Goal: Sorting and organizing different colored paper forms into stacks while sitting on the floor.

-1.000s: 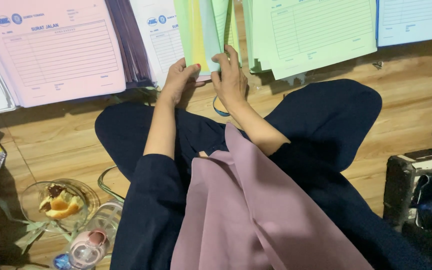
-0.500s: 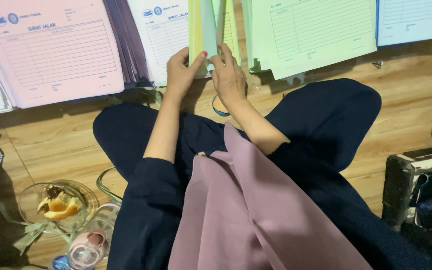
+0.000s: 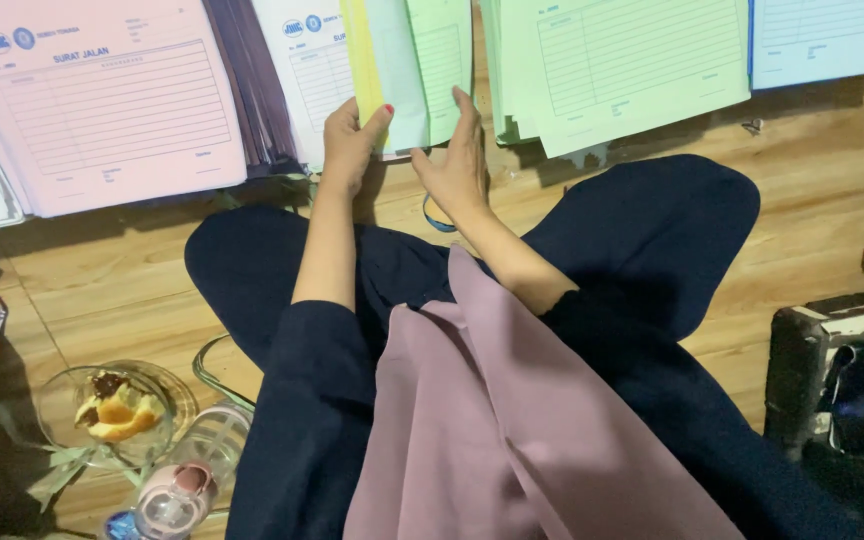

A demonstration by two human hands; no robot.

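- since a second ago, my left hand (image 3: 350, 140) has closed its thumb over the sheets (image 3: 407, 75)
- my right hand (image 3: 457, 160) lies flat, fingers against their green edge
- pink pad (image 3: 102, 100) well left

The person wore dark navy sleeves (image 3: 317, 400) and trousers (image 3: 652, 230), a mauve scarf (image 3: 512, 430), and red nail polish (image 3: 388, 108).

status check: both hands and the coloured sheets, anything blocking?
Left hand grips the set of coloured sheets at its lower edge. Right hand flat against it. Green stack alongside, nothing in the way.
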